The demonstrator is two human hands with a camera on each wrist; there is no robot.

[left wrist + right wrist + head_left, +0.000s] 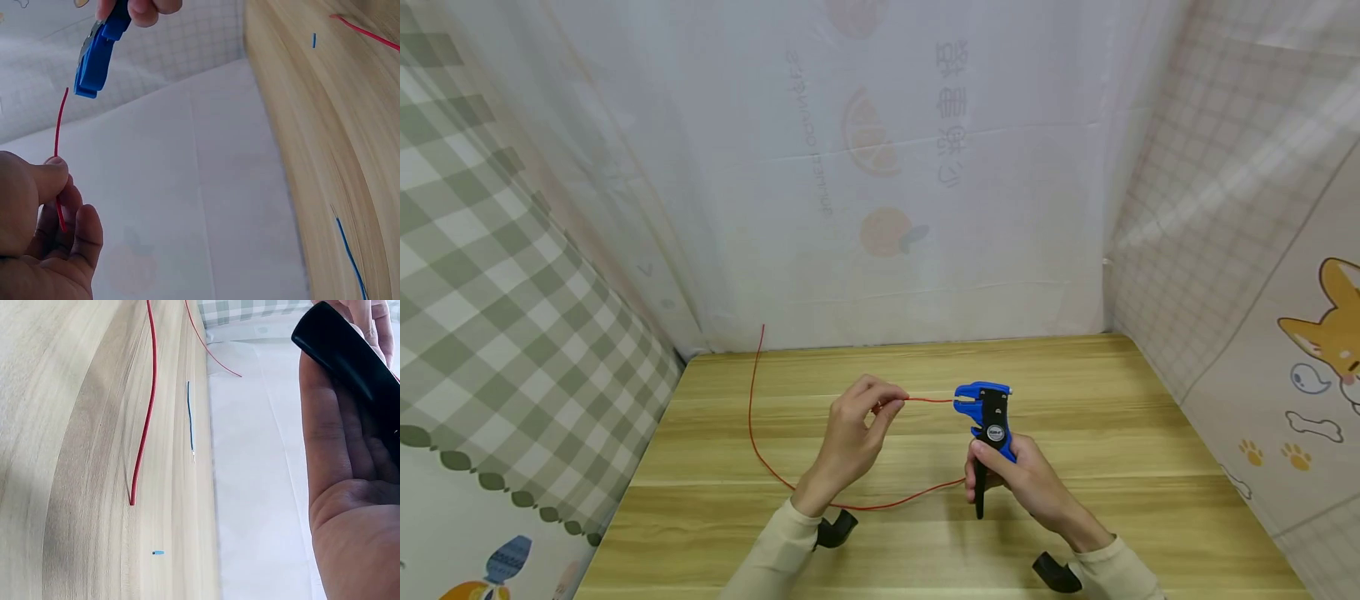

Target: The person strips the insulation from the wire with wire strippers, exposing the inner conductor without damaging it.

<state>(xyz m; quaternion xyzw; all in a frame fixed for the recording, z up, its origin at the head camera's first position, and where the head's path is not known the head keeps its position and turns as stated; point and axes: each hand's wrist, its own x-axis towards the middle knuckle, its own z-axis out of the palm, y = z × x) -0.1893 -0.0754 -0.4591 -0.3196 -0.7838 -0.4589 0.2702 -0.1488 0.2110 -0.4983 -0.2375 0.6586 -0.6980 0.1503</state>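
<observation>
My left hand pinches a thin red wire between thumb and forefinger, its free tip pointing right. Wrapped around the handles of a blue and black wire stripper is my right hand. The stripper stands upright with its blue mouth facing left. In the left wrist view the tip of the red wire lies just beside that mouth, with a small gap showing. The black handle crosses my right palm in the right wrist view. Whether the held wire continues beyond my left fingers is hidden.
A long red wire curves over the wooden table, one end rising at the back left. On the wood lie a blue wire with a bared end and a small blue piece. White sheeting stands behind.
</observation>
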